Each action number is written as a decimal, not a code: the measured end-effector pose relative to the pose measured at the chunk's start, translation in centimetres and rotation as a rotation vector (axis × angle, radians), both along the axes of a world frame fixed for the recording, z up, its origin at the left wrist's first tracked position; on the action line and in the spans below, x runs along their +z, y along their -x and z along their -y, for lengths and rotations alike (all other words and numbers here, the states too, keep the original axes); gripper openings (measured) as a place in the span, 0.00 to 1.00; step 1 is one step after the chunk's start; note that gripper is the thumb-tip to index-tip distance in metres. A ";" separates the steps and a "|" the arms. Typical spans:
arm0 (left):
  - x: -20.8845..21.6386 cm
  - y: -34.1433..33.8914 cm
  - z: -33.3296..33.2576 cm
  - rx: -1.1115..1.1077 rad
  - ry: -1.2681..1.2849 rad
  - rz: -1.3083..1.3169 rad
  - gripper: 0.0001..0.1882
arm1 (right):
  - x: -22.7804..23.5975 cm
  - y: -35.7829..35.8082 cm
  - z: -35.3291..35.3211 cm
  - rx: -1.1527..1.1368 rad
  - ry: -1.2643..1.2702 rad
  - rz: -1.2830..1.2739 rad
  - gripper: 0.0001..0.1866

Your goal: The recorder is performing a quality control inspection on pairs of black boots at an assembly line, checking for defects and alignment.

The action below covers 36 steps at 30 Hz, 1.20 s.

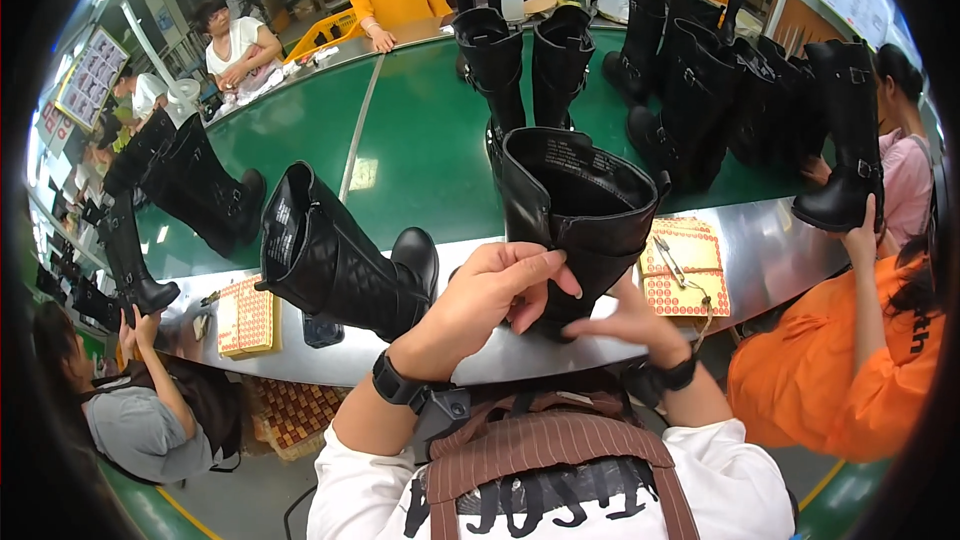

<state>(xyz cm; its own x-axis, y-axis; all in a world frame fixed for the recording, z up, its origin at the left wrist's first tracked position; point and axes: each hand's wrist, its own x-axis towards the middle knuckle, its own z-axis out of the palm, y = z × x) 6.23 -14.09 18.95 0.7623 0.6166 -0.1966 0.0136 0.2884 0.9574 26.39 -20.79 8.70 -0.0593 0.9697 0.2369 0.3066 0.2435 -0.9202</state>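
A tall black boot point(575, 230) stands upright in front of me at the near edge of the table, its wide top facing me. My left hand point(505, 285) is at the near left side of its shaft, thumb and forefinger pinched together; whatever is between them is too small to make out. On the boot's lower right is my right hand point(635, 325), fingers stretched out and apart, partly behind the shaft. Whether it touches the boot I cannot tell. To the left, another black boot point(350, 260) leans with its opening toward me.
A green conveyor belt point(430, 160) with a metal edge point(330, 365) carries several black boots point(690, 100). Stacks of red-dotted sheets point(250, 315) lie left and right, the right one with small snips point(668, 258) on top. A co-worker in orange point(840, 350) holds a boot point(845, 130) close by.
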 end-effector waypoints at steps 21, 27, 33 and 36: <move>-10.7 15.9 2.8 0.589 -0.469 -1.112 0.25 | -3.5 0.8 -1.2 0.211 0.252 0.199 0.34; -16.4 12.5 0.2 0.797 -0.578 -0.212 0.26 | -5.6 5.9 -1.3 -0.122 0.436 -0.281 0.29; -15.0 9.7 1.2 0.872 -0.037 0.228 0.18 | -5.5 7.2 -1.0 -0.132 0.318 -0.876 0.22; -13.4 9.1 2.0 0.742 0.215 0.375 0.21 | -5.0 6.6 -0.9 -0.025 0.325 -1.129 0.20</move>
<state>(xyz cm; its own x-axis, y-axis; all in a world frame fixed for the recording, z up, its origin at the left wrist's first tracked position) -2.92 -16.10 5.52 0.2143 0.9596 -0.1822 -0.5566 0.2733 0.7845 19.82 -19.86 3.70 0.0456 0.9922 -0.1162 -0.7212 -0.0478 -0.6911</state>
